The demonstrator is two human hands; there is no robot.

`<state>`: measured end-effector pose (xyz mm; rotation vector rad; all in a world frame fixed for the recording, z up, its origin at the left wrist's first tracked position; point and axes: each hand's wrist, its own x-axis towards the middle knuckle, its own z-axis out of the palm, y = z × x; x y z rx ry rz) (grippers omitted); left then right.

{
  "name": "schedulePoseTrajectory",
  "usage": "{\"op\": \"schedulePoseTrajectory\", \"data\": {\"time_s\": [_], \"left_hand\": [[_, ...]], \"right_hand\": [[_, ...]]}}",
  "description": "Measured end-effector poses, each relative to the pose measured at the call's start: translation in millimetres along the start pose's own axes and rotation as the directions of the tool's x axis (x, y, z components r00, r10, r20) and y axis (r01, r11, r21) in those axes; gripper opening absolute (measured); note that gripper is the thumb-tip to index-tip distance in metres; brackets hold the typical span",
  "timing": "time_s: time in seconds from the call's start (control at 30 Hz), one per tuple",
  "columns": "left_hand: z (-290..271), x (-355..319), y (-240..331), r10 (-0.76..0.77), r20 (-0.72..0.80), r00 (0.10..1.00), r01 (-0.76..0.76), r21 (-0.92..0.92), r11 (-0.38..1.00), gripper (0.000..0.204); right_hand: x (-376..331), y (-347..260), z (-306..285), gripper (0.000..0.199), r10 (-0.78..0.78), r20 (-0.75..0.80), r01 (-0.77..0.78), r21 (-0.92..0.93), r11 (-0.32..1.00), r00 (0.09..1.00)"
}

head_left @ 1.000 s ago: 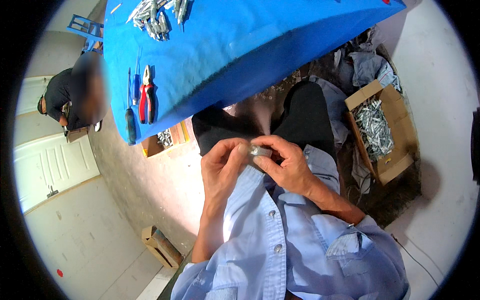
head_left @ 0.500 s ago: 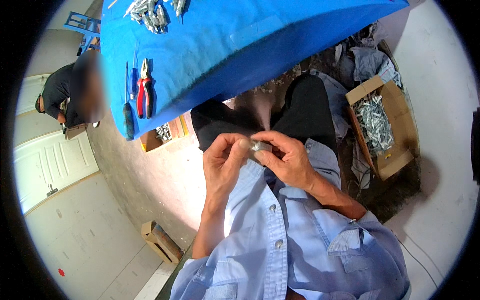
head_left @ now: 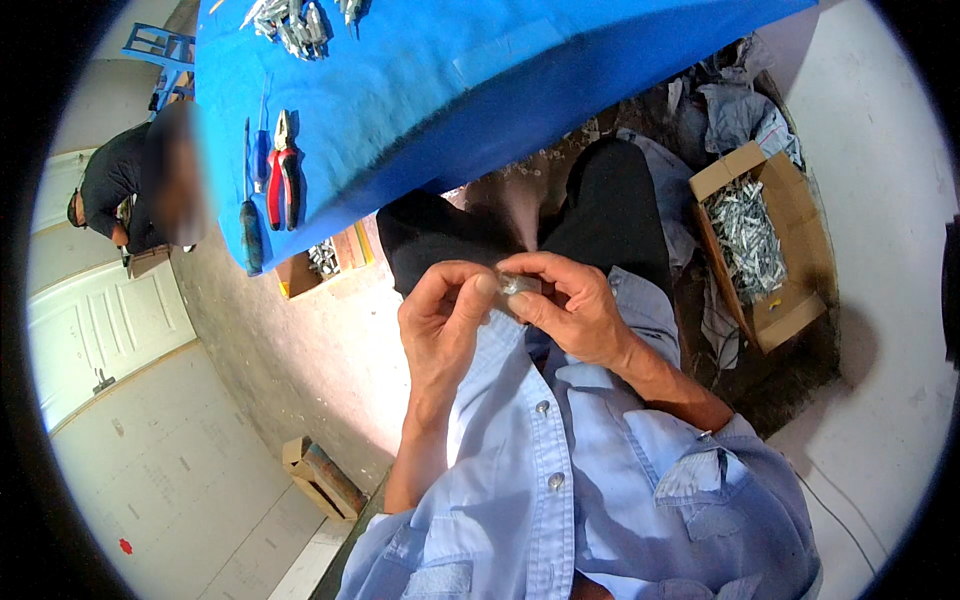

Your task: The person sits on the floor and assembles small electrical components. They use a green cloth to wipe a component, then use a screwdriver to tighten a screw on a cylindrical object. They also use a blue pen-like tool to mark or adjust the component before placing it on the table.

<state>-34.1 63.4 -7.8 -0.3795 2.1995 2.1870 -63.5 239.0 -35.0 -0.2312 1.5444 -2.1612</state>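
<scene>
Above my lap, both hands meet at a small clear-and-silvery piece (head_left: 521, 285), too small to name. My right hand (head_left: 590, 318) pinches it between thumb and fingers. Close against its left end, my left hand (head_left: 437, 325) is closed in a pinch; whatever its fingertips hold is hidden. On the blue-covered table (head_left: 400, 90) ahead lie red-and-black pliers (head_left: 283, 178), a screwdriver with a dark teal handle (head_left: 250, 235) and one with a blue handle (head_left: 261, 165). Farther back sits a pile of small grey metal parts (head_left: 298, 32).
To my right stands an open carton (head_left: 795, 322) full of small metal parts, with crumpled grey cloth (head_left: 738, 118) behind. Under the table's left corner is another carton (head_left: 297, 278) of parts. A cardboard box (head_left: 322, 480) stands lower left. Another person (head_left: 122, 180) bends over at the far left.
The hands stay together around the small piece, with only slight finger shifts. The view has moved a little; the tools and boxes lie as before.
</scene>
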Motion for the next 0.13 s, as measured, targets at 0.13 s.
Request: {"op": "schedulePoseTrajectory", "data": {"time_s": [0.13], "left_hand": [[-2.0, -2.2, 6.2, 0.099, 0.029, 0.995, -0.103, 0.152, 0.983, 0.013]], "right_hand": [[0.2, 2.8, -7.7, 0.034, 0.048, 0.056, -0.048, 0.009, 0.999, 0.997]]}}
